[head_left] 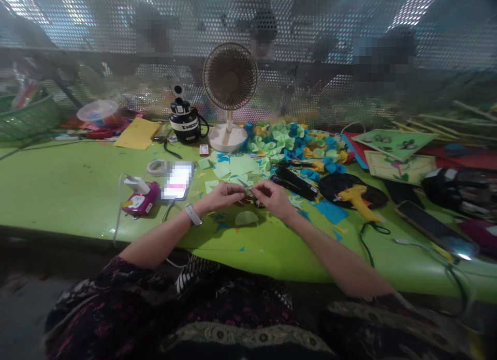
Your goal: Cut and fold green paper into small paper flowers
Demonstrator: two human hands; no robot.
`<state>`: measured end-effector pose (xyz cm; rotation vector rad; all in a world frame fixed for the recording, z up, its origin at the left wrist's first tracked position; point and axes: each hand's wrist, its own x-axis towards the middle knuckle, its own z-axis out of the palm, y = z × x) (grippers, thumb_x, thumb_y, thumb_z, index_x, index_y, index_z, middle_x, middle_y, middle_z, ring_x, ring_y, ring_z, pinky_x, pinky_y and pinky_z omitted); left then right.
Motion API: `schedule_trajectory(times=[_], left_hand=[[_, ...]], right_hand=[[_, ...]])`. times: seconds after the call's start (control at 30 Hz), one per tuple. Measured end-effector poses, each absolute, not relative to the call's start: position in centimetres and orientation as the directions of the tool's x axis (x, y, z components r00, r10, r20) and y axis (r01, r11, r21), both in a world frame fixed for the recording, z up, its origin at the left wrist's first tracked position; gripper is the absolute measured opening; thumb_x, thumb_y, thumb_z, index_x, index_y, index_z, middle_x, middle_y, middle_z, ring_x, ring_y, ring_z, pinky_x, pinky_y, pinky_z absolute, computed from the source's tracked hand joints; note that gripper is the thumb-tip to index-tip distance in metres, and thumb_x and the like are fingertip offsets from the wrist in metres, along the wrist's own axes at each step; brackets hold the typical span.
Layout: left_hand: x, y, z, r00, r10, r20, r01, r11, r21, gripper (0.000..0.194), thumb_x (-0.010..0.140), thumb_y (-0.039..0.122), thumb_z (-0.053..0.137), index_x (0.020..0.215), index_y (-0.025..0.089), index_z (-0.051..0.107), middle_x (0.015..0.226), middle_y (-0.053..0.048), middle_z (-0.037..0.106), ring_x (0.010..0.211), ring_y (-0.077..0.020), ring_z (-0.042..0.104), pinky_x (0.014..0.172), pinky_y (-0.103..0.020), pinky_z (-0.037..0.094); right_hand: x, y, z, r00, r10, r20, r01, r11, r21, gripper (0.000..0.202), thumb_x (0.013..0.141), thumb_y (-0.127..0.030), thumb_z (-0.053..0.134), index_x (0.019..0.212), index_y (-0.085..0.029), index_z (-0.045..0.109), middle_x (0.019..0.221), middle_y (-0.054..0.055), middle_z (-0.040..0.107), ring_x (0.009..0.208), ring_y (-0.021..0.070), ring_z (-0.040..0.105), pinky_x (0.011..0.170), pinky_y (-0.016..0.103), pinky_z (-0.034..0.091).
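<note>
My left hand (225, 195), with a pale watch band on the wrist, is closed in a pinch above the green table. Facing it, my right hand (272, 197) is pinched too, its fingertips almost meeting those of the left. A small pale green piece of paper (244, 184) shows between the fingertips, partly hidden by them. Just below the hands lies a rounded pale green paper cutout (246, 218). Beyond them are loose light green paper squares (243, 165) and a heap of folded green, blue and yellow paper petals (281, 143). A black stapler (295, 184) rests beside my right hand.
A yellow glue gun (356, 198) lies on a black round pad at right, near a phone (433, 228). Left are a lit phone (177, 181), a purple device (142, 200) and a tape roll (156, 167). A fan (230, 80) and black flask (186, 123) stand behind.
</note>
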<state>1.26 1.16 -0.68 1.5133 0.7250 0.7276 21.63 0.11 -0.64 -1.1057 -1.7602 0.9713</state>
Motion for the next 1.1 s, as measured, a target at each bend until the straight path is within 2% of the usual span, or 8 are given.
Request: schedule_trajectory(times=[0.63,0.83,0.97,1.1], left_hand=[[1.5,1.3,-1.1,0.591,0.807,0.003,0.012,-0.013,1.000,0.027,0.082,0.037,0.070,0.089,0.010,0.071,0.084,-0.009,0.075,0.079,-0.0152,0.072,0.082,-0.032,0.058],[1.5,1.1,-0.8,0.603,0.796,-0.054,-0.057,0.111,0.992,0.033,0.077,0.041,0.075,0.086,0.009,0.070,0.083,-0.010,0.075,0.078,-0.0165,0.073,0.079,-0.031,0.059],[1.6,0.9,-0.5,0.637,0.762,-0.116,-0.075,0.211,0.975,0.034,0.075,0.041,0.077,0.081,0.009,0.069,0.080,-0.012,0.075,0.075,-0.0179,0.073,0.074,-0.030,0.060],[1.7,0.7,-0.5,0.648,0.748,-0.142,-0.100,0.268,0.958,0.032,0.073,0.037,0.078,0.080,0.009,0.067,0.077,-0.011,0.075,0.070,-0.0179,0.073,0.071,-0.030,0.060]], right_hand=[[21.7,0.1,-1.1,-0.290,0.920,0.265,0.348,0.359,-0.866,0.031,0.082,-0.051,0.062,0.077,-0.021,0.059,0.065,0.001,0.061,0.051,0.0146,0.056,0.051,0.029,0.046],[22.1,0.0,-0.2,-0.216,0.943,0.254,0.332,0.316,-0.889,0.036,0.084,-0.056,0.057,0.073,-0.023,0.052,0.058,-0.002,0.053,0.051,0.0137,0.051,0.050,0.028,0.042],[22.1,-0.2,0.4,-0.378,0.912,0.157,0.353,0.298,-0.887,0.047,0.090,-0.060,0.046,0.062,-0.022,0.047,0.051,-0.002,0.052,0.050,0.0130,0.049,0.052,0.027,0.039],[21.7,-0.4,0.1,-0.442,0.887,0.131,0.370,0.314,-0.874,0.045,0.086,-0.060,0.051,0.063,-0.022,0.046,0.049,-0.005,0.047,0.047,0.0116,0.044,0.049,0.026,0.035]])
